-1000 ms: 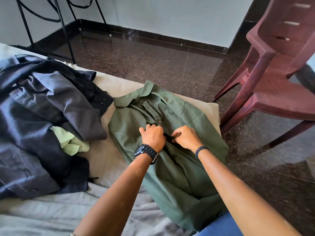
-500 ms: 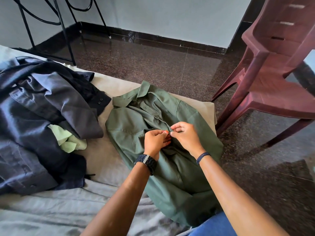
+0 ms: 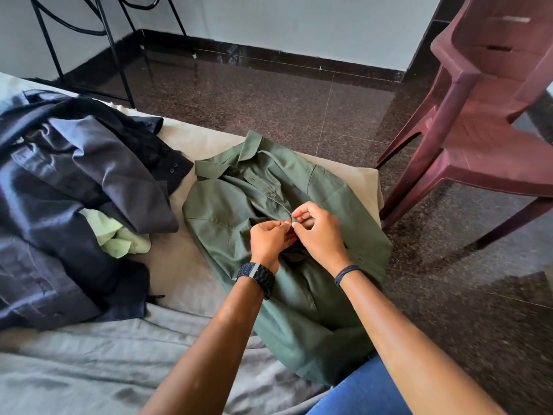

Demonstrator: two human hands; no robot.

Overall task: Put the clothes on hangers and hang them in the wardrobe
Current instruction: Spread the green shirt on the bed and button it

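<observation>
We see green shirt [image 3: 299,265] flat on bed [image 3: 89,369]; left hand [image 3: 269,241] and right hand [image 3: 318,232] pinch its placket. Fingertips hide button. Dark clothes pile [image 3: 68,205] cut off left.

No readable text, labels, brands, numbers or signs are seen anywhere in the view.
</observation>
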